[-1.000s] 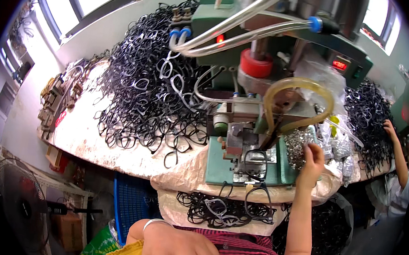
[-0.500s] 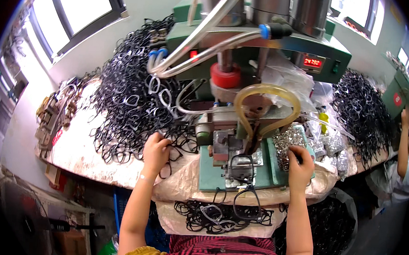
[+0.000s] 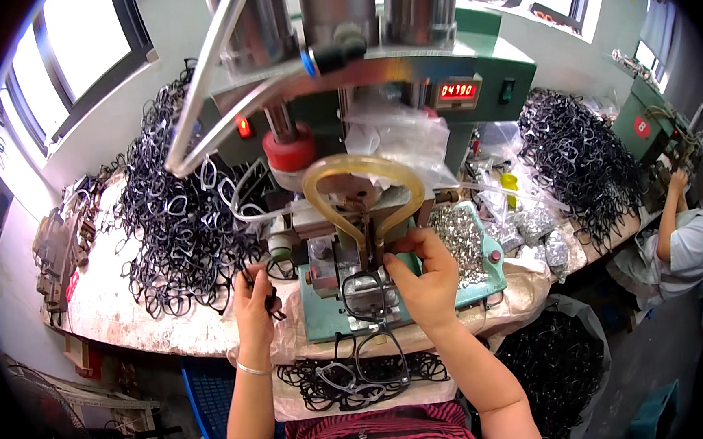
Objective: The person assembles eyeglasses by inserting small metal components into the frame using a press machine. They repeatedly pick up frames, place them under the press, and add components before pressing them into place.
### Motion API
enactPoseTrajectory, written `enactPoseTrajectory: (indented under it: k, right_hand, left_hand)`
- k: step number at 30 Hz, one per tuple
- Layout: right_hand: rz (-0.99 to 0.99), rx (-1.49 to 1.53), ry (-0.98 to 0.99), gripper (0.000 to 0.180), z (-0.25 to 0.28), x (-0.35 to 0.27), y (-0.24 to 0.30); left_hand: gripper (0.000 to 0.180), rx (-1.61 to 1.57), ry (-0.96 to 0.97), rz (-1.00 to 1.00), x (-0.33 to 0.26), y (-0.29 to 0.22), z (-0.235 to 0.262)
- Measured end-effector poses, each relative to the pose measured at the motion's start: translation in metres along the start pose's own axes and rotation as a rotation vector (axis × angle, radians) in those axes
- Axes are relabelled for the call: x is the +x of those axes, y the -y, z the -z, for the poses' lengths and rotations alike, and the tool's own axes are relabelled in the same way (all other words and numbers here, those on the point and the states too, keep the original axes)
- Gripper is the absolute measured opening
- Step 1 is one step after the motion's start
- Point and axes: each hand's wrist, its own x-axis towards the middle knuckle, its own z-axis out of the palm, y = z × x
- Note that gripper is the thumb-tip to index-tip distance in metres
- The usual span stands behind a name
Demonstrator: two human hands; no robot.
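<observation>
My left hand (image 3: 253,302) is closed on a black eyeglass frame (image 3: 275,304), at the left side of the green machine base (image 3: 317,325). My right hand (image 3: 427,278) reaches in to the press head, its thumb and forefinger pinched close below the yellowish hose loop (image 3: 318,172). Whatever sits between those fingertips is too small to make out. Just under them, a dark eyeglass frame (image 3: 346,301) stands in the metal fixture. Another dark frame (image 3: 406,368) hangs lower, at the front edge of the base.
A green tray (image 3: 489,288) of small metal parts (image 3: 458,237) lies right of the fixture. Black frames pile up at the left (image 3: 175,240) and far right (image 3: 576,154); others lie along the front edge (image 3: 307,388). A co-worker (image 3: 684,243) sits at the right.
My right hand has left the tray of metal parts and moved left to the press head. My left hand has come down slightly, now with a black frame showing in it. The view has shifted.
</observation>
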Motion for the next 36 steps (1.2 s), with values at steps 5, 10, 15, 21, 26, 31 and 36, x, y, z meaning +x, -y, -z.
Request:
enactPoseTrajectory:
  k: [5,10,15,21,26,31,36]
  right_hand:
    - [-0.07,0.216,0.017,0.038,0.0,-0.004,0.002]
    - [-0.151,0.412,0.086,0.045,-0.008,-0.002,0.026]
    - [-0.08,0.152,0.166,0.049,0.008,-0.014,0.053]
    - [0.153,-1.056,-0.003,0.021,0.08,0.006,-0.04]
    - [0.225,-0.918,-0.089,0.019,0.103,0.001,-0.079]
    - [0.382,-0.835,-0.008,0.014,0.076,0.019,-0.064]
    - [0.189,-0.619,-0.125,0.01,0.076,0.01,-0.068]
  left_hand:
    - [0.034,-0.238,0.178,-0.232,-0.039,-0.047,-0.037]
    - [0.03,0.0,0.287,-0.836,-0.055,-0.141,-0.104]
    - [0.018,-0.208,0.6,-0.464,-0.071,-0.14,-0.094]
    - [0.022,-0.414,0.855,0.87,-0.091,-0.078,-0.108]
    - [0.019,-0.405,0.734,0.806,-0.093,-0.069,-0.117]
    - [0.032,-0.434,0.827,0.818,-0.092,-0.058,-0.108]
    - [0.017,-0.094,0.763,0.234,-0.117,-0.067,-0.046]
